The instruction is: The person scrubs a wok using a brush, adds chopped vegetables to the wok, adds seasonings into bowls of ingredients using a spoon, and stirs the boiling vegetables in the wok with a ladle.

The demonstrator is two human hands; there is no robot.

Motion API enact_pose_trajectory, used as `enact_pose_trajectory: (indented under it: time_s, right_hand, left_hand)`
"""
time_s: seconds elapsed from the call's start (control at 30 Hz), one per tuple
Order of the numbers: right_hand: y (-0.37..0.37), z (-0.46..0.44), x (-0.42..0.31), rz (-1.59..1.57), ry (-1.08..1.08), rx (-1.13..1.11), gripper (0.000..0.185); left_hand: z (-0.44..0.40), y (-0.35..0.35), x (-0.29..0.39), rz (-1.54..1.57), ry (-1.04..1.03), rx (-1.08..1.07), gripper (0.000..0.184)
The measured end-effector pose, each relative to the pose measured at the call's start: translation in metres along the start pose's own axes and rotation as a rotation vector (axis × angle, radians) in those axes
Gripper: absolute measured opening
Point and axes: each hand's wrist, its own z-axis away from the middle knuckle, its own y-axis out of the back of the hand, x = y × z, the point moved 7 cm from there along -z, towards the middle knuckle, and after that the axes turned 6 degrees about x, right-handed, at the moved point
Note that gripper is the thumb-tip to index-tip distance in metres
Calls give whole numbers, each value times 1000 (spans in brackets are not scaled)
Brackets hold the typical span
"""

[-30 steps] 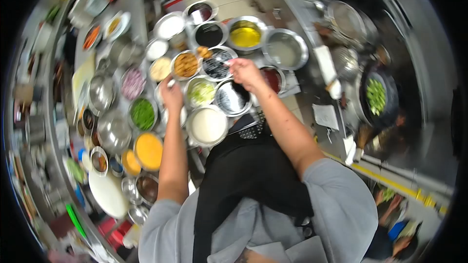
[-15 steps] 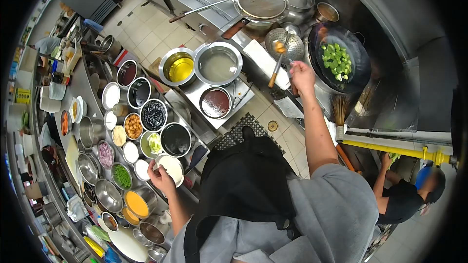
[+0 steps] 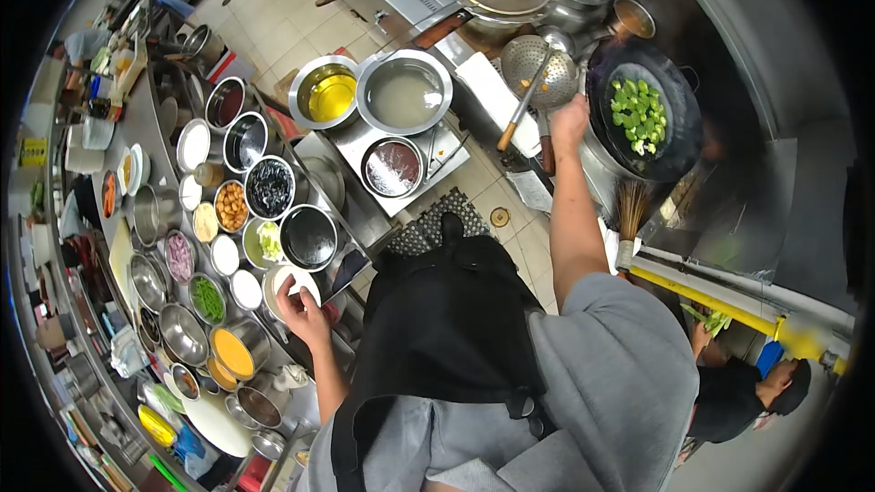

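Observation:
My right hand [image 3: 571, 122] is closed at the near-left rim of the black wok [image 3: 679, 150], apparently on its side handle, which the fingers hide. Chopped green vegetables [image 3: 638, 114] lie inside the wok. Just left of this hand are a perforated skimmer [image 3: 521, 59] and a ladle [image 3: 507, 137] with a wooden handle lying across it. Small orange-brown bits sit in the skimmer. Over at the counter, my left hand [image 3: 305, 312] hovers at a container of white powder [image 3: 296, 282], fingers apart and holding nothing.
Pots of yellow oil [image 3: 331, 100], cloudy liquid [image 3: 401, 96] and dark red sauce [image 3: 392, 169] stand on a small table ahead. Many ingredient bowls crowd the left counter, including orange liquid [image 3: 233, 352]. A bamboo brush [image 3: 632, 210] and another person [image 3: 738, 396] are at right.
My right hand has moved from above the ladle handle to the wok's rim. The ladle now rests across the skimmer. My left hand stays by the white powder.

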Motion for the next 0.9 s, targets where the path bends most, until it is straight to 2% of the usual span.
enact_pose_trajectory:
  time_s: [0.03,0.07,0.1,0.17,0.2,0.3,0.33,0.37,0.4,0.43,0.47,0.53,0.6,0.63,0.7,0.73,0.8,0.87,0.9]
  right_hand:
    - [12,1,-8,-77,85,78,17]
    - [29,8,-25,-143,63,95,18]
    - [51,18,-49,-216,45,102,19]
    - [58,49,-83,-445,46,-128,21]
    - [55,74,-113,-605,-30,-277,20]
    - [51,171,-238,-1046,-228,-904,20]
    - [44,202,-275,-1067,16,-994,21]
    - [46,235,-320,-947,71,-1089,22]
    - [41,268,-358,-1003,96,-1146,22]
    - [30,293,-396,-909,419,-1042,21]
    - [39,315,-444,-850,547,-1054,22]
    - [33,360,-516,-846,918,-818,19]
    - [13,391,-561,-779,1087,-759,20]
    - [5,403,-575,-775,1145,-724,20]
    - [-23,421,-589,-574,1177,-833,20]
    - [-33,426,-590,-491,1191,-856,21]
    - [-47,425,-588,-428,1162,-928,28]
    - [-111,421,-570,-426,1070,-1105,33]
    - [-46,420,-580,-389,912,-1154,33]
  left_hand:
    - [-2,4,-5,11,49,1,27]
    - [-6,11,-2,-37,4,32,27]
    - [-12,18,-4,0,41,38,28]
    - [-26,34,-20,-9,-34,113,28]
    - [-36,46,-27,-53,-34,152,28]
    - [-74,79,-50,-162,1,199,25]
    - [-87,88,-58,-143,59,192,24]
    - [-98,101,-49,-169,118,192,25]
    - [-107,107,-57,-126,114,197,25]
    - [-112,116,-62,-166,145,128,28]
    - [-112,124,-64,-156,184,117,29]
    - [-101,137,-84,-127,246,137,30]
    - [-77,147,-91,-23,79,282,18]
    - [-61,157,-90,-16,105,310,18]
    - [-19,174,-90,69,330,268,19]
    - [8,178,-110,95,362,269,25]
    - [63,183,-142,201,475,367,24]
    - [122,196,-159,273,666,475,20]
    - [154,193,-177,231,555,594,18]
